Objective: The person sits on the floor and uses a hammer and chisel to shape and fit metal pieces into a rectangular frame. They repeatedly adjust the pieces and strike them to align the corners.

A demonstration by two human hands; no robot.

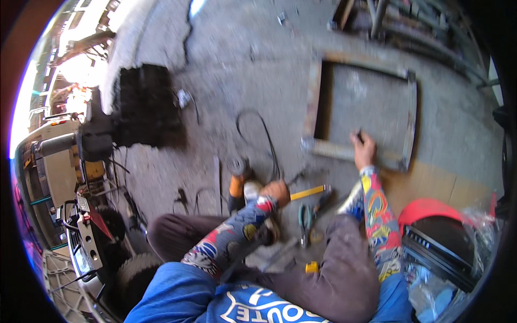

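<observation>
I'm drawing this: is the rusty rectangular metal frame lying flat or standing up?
Lying flat: the frame spreads all four sides across the grey floor.

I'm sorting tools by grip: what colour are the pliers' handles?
The pliers' handles are teal, shown best in the head view.

1. Looks like bare metal on the rectangular frame (314, 99), matt, with brownish rust-like patches.
2. Appears as rough, matt concrete across the floor (237, 81).
3. Seems smooth and plastic-like on the teal pliers handles (301, 217).
4. Shows soft, matt cloth in the dark trousers (347, 264), blue shirt (169, 293) and patterned sleeves (377, 212).
5. Gleams as thin, crinkled plastic in the clear wrapping (428, 290).
6. Looks smooth on the red curved piece (431, 209).
</observation>
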